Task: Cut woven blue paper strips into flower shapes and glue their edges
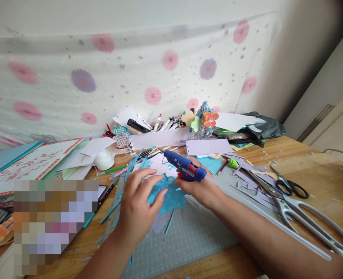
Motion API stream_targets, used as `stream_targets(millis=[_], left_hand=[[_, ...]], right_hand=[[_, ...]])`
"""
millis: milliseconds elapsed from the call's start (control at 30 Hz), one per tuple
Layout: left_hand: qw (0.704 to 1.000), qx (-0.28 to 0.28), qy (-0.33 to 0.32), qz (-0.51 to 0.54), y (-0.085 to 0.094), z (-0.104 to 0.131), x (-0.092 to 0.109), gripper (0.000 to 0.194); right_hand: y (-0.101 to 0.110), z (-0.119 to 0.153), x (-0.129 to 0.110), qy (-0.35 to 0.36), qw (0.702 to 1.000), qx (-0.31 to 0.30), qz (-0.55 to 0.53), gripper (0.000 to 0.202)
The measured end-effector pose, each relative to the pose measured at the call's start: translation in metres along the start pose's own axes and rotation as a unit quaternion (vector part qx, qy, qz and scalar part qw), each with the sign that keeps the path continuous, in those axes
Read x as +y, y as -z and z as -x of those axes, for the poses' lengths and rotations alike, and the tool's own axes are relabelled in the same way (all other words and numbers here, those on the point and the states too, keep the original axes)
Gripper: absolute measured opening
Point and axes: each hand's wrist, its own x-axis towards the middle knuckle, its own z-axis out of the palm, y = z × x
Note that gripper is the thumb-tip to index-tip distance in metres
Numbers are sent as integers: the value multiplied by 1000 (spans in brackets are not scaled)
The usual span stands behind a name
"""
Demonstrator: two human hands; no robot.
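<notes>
A blue glue gun (184, 164) is held in my right hand (199, 188), its nozzle pointing up and to the left. My left hand (140, 199) is held over the left part of the grey cutting mat (197, 232), fingers spread and curved, with nothing in it. Between and beyond my hands lies a crumpled-looking piece of blue paper (168, 195). Behind it is a white sheet with small blue marks (159, 164), partly hidden by the glue gun. Thin blue strips (132, 166) lie along the mat's left side.
Large silver scissors (287, 205) and smaller black-handled scissors (287, 186) lie right, near lilac scraps (249, 180). A white spool (104, 159) stands left of the mat. Pens (168, 124), paper flowers (202, 120) and a black plastic bag (264, 126) are at the back.
</notes>
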Motion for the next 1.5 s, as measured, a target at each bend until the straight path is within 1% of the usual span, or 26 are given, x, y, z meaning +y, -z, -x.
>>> stream_targets(millis=[67,167,433,633,700,800,967,1133,1200,1300,1400,1500], left_hand=[[1000,-13,-13,-3,-2,-1,2,19],[1000,-27,-8,4,-4,-2,0,15],[999,-36,-21,30,-4,-4,-1,11],[996,-59,14,58,-2,-4,-1,8],[994,-75,29,73,-1,-4,-1,8],[989,-91,63,98,1,-5,0,11],[982,-90,98,135,1,-5,1,12],[980,-86,96,153,0,-5,6,12],[980,-81,95,158,0,-4,9,13],[976,-77,110,169,-1,-3,11,12],[967,-82,157,182,-2,-1,10,9],[949,-94,225,199,-2,1,9,7]], right_hand=[[-2,3,-4,2,1000,-3,1,19],[-4,6,-9,4,1000,-6,-2,19],[-7,8,-12,19,1000,-23,4,19],[-8,10,-7,47,998,-33,1,16],[-8,10,-9,51,998,-30,4,17],[-7,11,-12,61,997,-40,13,16],[-7,12,-15,92,993,-55,42,20],[-10,11,-14,104,991,-36,81,20],[-11,11,-13,96,993,-28,70,20],[-12,11,-13,53,998,-29,34,18],[-12,13,-14,12,999,-37,-5,16],[-13,14,-12,-1,999,-35,-25,16]])
